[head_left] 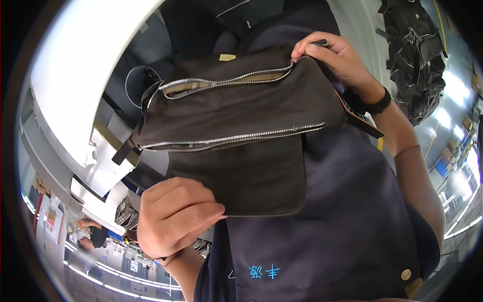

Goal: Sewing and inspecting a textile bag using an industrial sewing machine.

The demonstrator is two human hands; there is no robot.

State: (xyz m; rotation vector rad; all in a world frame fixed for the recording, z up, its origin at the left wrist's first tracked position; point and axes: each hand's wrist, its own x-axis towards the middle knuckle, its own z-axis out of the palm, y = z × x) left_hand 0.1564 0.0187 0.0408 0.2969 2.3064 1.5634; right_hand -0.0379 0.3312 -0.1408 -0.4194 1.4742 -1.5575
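Note:
A dark brown fabric bag (241, 113) lies across my lap, over a dark apron (347, 211). Its upper zipper (226, 83) gapes and shows a tan checked lining. Lower down, a second silver-toothed zipper (231, 137) runs across the front, mostly closed. Below that hangs a dark flap (251, 176) with rounded corners. My left hand (176, 216) is closed, thumb and fingers pinching the flap's lower left corner. At the bag's upper right corner, my right hand (337, 55) grips the fabric beside the end of the upper zipper.
A small yellow tag (227, 57) sits on the bag's top edge. Several dark bags with pale edging (415, 60) are heaped at the far right. A large white surface (85, 55) curves along the left. Another person (93, 234) is in the background at lower left.

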